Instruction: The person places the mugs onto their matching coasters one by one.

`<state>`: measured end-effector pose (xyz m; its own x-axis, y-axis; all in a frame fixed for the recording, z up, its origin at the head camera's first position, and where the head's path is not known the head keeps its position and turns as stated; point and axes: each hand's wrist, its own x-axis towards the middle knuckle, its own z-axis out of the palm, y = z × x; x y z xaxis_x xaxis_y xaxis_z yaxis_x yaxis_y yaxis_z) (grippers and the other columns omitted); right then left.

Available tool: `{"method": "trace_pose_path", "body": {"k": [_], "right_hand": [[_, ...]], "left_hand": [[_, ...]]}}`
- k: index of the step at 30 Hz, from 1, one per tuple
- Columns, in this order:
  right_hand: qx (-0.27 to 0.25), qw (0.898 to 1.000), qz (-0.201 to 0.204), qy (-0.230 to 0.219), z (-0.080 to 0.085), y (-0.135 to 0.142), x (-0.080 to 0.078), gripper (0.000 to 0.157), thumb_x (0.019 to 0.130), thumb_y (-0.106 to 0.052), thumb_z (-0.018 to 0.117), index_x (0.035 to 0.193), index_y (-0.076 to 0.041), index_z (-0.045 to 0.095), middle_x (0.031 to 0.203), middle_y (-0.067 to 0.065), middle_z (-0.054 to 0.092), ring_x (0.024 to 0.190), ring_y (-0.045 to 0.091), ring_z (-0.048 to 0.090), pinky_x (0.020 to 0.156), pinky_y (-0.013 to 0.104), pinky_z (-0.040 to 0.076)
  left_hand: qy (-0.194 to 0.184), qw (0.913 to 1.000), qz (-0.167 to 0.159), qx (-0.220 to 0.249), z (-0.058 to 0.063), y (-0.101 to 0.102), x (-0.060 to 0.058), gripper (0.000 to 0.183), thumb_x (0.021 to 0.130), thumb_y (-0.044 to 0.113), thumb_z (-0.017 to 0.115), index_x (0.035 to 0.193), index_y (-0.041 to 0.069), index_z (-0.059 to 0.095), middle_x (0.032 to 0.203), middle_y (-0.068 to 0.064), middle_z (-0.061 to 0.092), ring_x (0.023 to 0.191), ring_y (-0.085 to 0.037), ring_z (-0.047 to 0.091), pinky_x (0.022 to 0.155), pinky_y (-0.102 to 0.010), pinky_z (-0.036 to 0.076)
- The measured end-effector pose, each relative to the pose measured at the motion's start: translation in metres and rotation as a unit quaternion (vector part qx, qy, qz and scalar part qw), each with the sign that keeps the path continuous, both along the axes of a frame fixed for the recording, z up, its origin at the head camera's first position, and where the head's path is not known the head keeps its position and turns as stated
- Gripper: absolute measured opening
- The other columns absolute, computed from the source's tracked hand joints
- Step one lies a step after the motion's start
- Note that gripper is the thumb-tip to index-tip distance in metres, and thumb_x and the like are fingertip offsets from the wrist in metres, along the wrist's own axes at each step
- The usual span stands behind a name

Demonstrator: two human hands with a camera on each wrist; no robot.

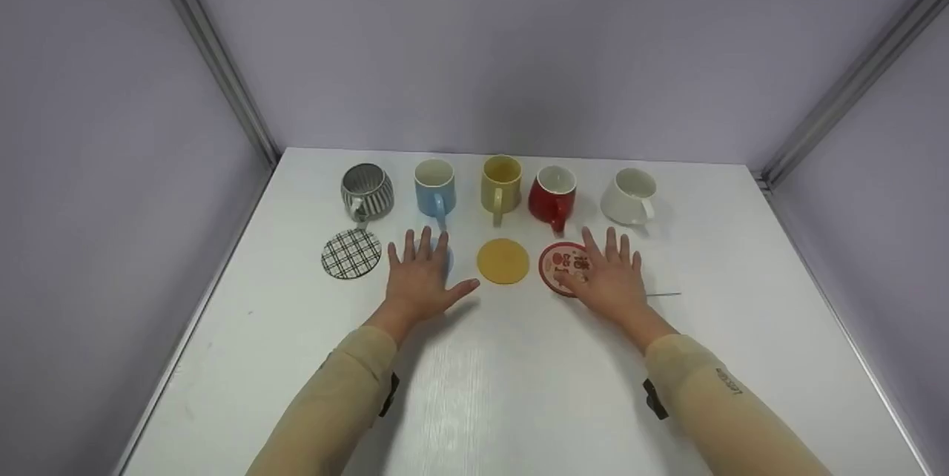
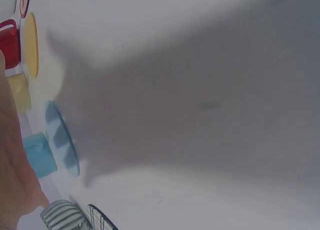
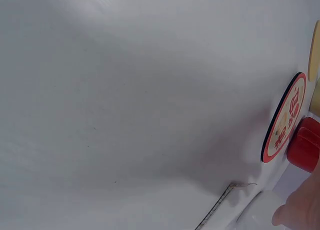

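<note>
My left hand (image 1: 421, 282) hovers palm down with spread fingers over the light blue round coaster (image 2: 62, 138), partly covering it in the head view. Finger shadows fall on that coaster in the left wrist view. My right hand (image 1: 612, 283), also spread and holding nothing, overlaps the red-rimmed round coaster (image 1: 554, 265) with its thumb. Beneath its fingers lies a white coaster (image 1: 662, 285) with a dark front edge, mostly hidden. Between the hands sits a yellow round coaster (image 1: 503, 261). Left of the left hand is a black-and-white checked coaster (image 1: 351, 253).
Behind the coasters stand a grey striped mug (image 1: 368, 193), a light blue mug (image 1: 435, 190), a yellow mug (image 1: 501, 187), a red mug (image 1: 550, 202) and a white mug (image 1: 626, 198). Pale walls (image 1: 519, 53) enclose the white table (image 1: 504, 394) at the back and sides.
</note>
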<state>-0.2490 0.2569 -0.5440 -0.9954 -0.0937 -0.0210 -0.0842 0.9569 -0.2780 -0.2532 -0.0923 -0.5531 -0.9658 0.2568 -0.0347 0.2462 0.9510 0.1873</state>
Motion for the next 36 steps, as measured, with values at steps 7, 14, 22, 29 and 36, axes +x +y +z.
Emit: {"method": "trace_pose_path", "body": {"k": [7, 14, 22, 29, 36], "right_hand": [[-0.003, 1.000, 0.001, 0.005, 0.009, 0.007, -0.002, 0.103, 0.098, -0.070, 0.058, 0.172, -0.013, 0.014, 0.173, 0.032, 0.002, 0.157, 0.057, 0.000, 0.124, 0.075, 0.003], [0.001, 1.000, -0.002, 0.013, 0.017, 0.017, -0.003, 0.104, 0.098, -0.073, 0.056, 0.172, -0.014, 0.013, 0.173, 0.031, 0.000, 0.158, 0.057, 0.000, 0.124, 0.074, 0.003], [0.000, 1.000, -0.011, 0.028, 0.028, 0.034, -0.002, 0.104, 0.098, -0.072, 0.057, 0.171, -0.011, 0.015, 0.173, 0.033, 0.002, 0.157, 0.057, 0.000, 0.123, 0.075, 0.003], [-0.020, 0.999, -0.023, 0.033, 0.037, 0.052, -0.001, 0.109, 0.097, -0.076, 0.056, 0.171, -0.011, 0.010, 0.173, 0.032, 0.000, 0.157, 0.056, 0.000, 0.124, 0.073, 0.003], [-0.030, 0.998, -0.042, 0.026, 0.040, 0.068, -0.001, 0.111, 0.096, -0.081, 0.049, 0.172, -0.013, 0.006, 0.172, 0.032, -0.003, 0.157, 0.056, -0.002, 0.124, 0.072, 0.003]], "left_hand": [[0.004, 0.9999, -0.011, -0.002, 0.003, 0.006, -0.004, 0.116, 0.089, 0.094, 0.030, 0.172, 0.014, 0.014, 0.176, -0.021, 0.011, 0.160, -0.050, 0.006, 0.124, -0.074, 0.004], [0.010, 0.9997, -0.013, -0.019, 0.004, 0.015, -0.008, 0.116, 0.089, 0.095, 0.030, 0.172, 0.016, 0.015, 0.176, -0.020, 0.013, 0.161, -0.048, 0.006, 0.125, -0.072, 0.006], [0.012, 0.9995, -0.030, 0.001, 0.006, 0.042, -0.010, 0.113, 0.090, 0.092, 0.035, 0.172, 0.016, 0.015, 0.177, -0.016, 0.012, 0.162, -0.045, 0.006, 0.126, -0.071, 0.004], [0.007, 0.9966, -0.075, 0.032, 0.008, 0.078, -0.006, 0.110, 0.092, 0.087, 0.043, 0.172, 0.018, 0.015, 0.178, -0.013, 0.012, 0.163, -0.041, 0.006, 0.128, -0.066, 0.002], [-0.014, 0.9835, -0.171, 0.057, 0.007, 0.118, 0.005, 0.107, 0.092, 0.085, 0.049, 0.172, 0.021, 0.016, 0.178, -0.007, 0.012, 0.163, -0.036, 0.009, 0.130, -0.058, 0.005]]}}
